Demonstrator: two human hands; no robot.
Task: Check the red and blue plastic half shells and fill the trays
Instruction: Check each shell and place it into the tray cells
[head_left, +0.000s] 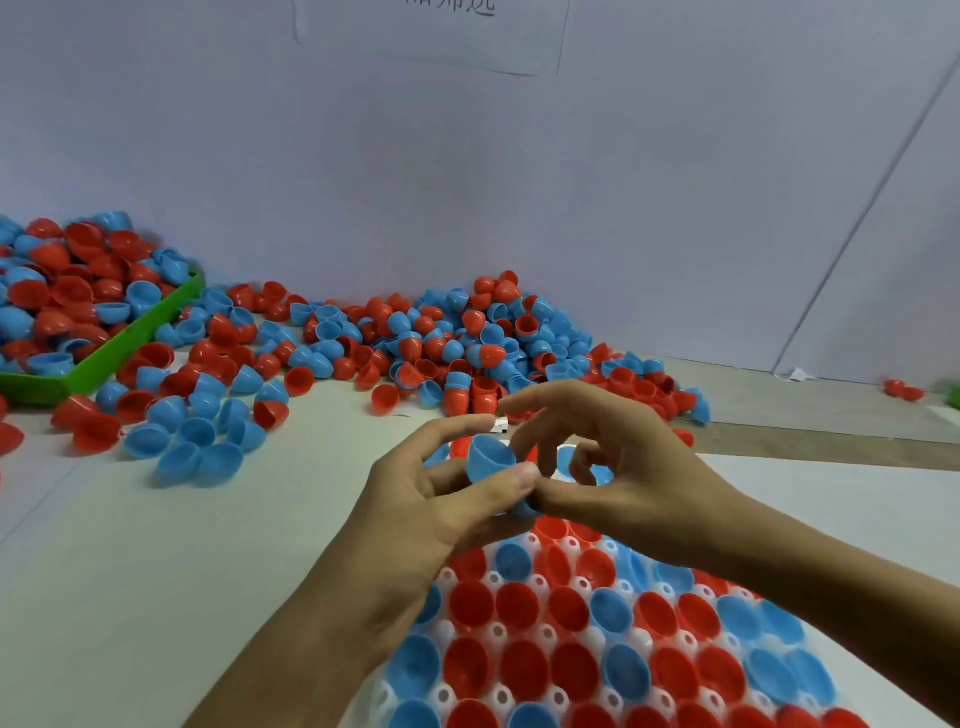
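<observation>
My left hand (441, 499) holds a blue half shell (488, 458) between thumb and fingers, above the far end of the tray. My right hand (613, 467) meets it from the right, thumb tip against the left thumb at the shell's lower edge, its other fingers loosely curled above. Whether it grips the shell I cannot tell. Below the hands lies a white tray (496, 631) whose sockets hold several red and blue half shells, open side up. A large loose pile of red and blue shells (415, 338) lies along the wall behind.
A green bin (124, 343) heaped with shells stands at the far left. More loose shells (192, 431) are scattered on the white tabletop left of the hands. A few red shells (904, 389) lie far right. The wall is close behind the pile.
</observation>
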